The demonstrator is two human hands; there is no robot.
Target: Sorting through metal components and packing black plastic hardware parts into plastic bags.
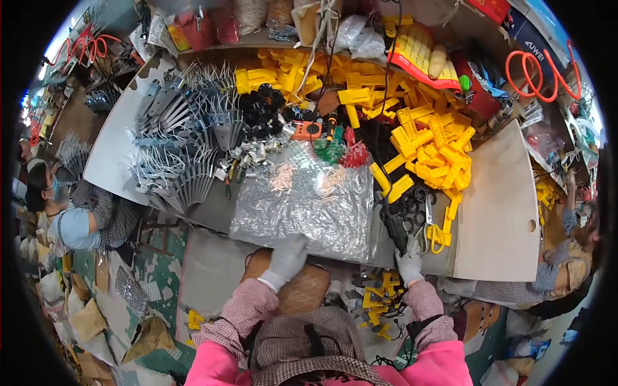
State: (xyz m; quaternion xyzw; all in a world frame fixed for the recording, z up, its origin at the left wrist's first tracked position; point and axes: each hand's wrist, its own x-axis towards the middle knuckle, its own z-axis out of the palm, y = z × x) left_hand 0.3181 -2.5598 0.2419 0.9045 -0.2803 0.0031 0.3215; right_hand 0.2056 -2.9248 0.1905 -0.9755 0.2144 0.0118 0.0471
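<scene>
My left hand [286, 260], in a pale grey glove, is over the near edge of a clear plastic sheet [257, 222]. Its fingers are stretched out, somewhat blurred, with nothing seen in them. On the right, my gloved right hand [410, 262] is at the table's front edge. Its thumb and fingers lie around the lower end of a black handheld tool [394, 228], whose exact kind I cannot make out. Beside that hand lie scissors with yellow handles [438, 238]. On the sheet rest small copper-coloured pieces [282, 178] and small grey metal parts [302, 183].
Yellow plastic housings [444, 151] are heaped at the back and right. Grey parts with white wires [177, 157] pile up at the left. Black rings [415, 209] lie near the tool. A red coiled hose [537, 77] hangs at the right. Other people sit at both sides.
</scene>
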